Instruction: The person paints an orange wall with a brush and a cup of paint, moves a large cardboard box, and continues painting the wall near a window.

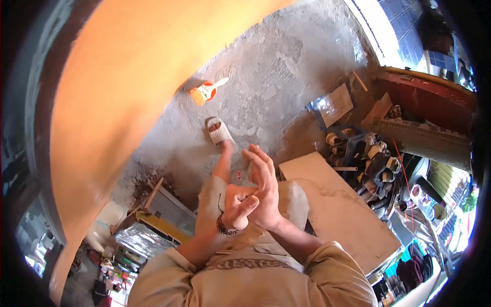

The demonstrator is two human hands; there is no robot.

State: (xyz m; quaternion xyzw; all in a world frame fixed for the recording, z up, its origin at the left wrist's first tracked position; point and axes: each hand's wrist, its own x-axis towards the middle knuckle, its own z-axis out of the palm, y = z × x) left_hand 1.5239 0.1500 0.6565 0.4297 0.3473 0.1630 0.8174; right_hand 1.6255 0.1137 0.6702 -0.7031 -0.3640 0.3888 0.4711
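Fingers of my right hand [265, 197] are stretched out away from me, lightly bent, with the palm turned toward my left hand [238, 209]. The two hands meet above my lap, my left thumb lying near the base of the right palm; the other left fingers are hidden, so I cannot tell whether they are curled or spread. A dark beaded bracelet [225, 225] circles my left wrist. Below the hands are my pale trousers [295, 204], knees bent, and past them one foot in a pale slipper [220, 133] on the rough grey floor [266, 77]. Farther out, beside the orange wall [117, 87], stands an orange container [198, 95] with a pale tool (its exact kind is too small to make out) sticking out. Just beside my right knee lies a flat tan board [332, 204], with a jumbled heap [376, 161] beyond it.
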